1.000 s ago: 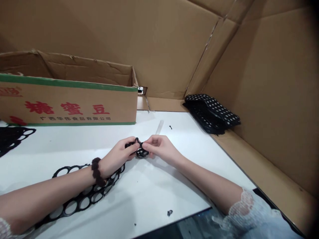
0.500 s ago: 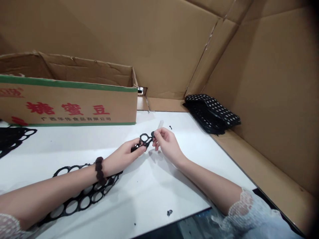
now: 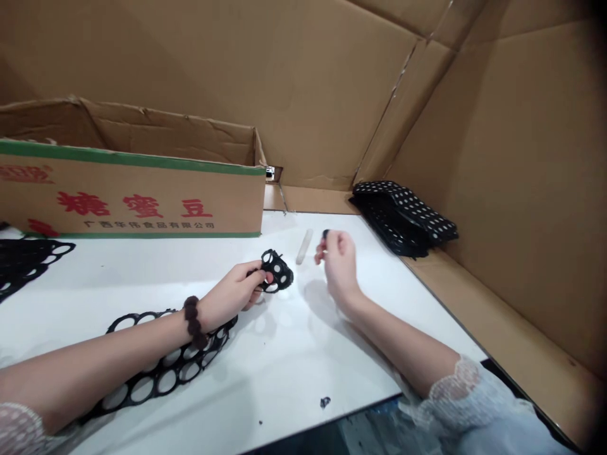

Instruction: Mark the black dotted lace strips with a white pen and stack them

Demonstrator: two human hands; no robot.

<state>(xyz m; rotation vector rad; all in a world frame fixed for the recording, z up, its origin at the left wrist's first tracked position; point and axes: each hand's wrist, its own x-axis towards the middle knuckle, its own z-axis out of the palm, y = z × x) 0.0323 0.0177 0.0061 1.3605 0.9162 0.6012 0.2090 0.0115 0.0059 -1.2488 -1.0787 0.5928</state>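
Pinched in my left hand [image 3: 237, 285] is a crumpled black perforated piece [image 3: 279, 278] with round holes, raised over the white tabletop. My right hand [image 3: 342, 268] is closed, held apart to the right, with a small black bit [image 3: 325, 234] at its fingertips. Between the hands a clear narrow strip [image 3: 304, 246] lies on the table. Under my left forearm rests a black sheet with large round holes [image 3: 141, 390], partly hidden by the arm.
An open cardboard box [image 3: 165, 199] with red lettering stands at the back left. Black holed sheets [image 3: 28, 262] lie at the far left. Folded black dotted material [image 3: 408, 212] sits by the right cardboard wall [image 3: 531, 189]. A black scrap [image 3: 325, 402] lies near the table's front edge.
My right hand has pulled away to the right from the black piece, taking the small black bit. In my left hand the holed piece has turned. The clear strip is now more exposed.
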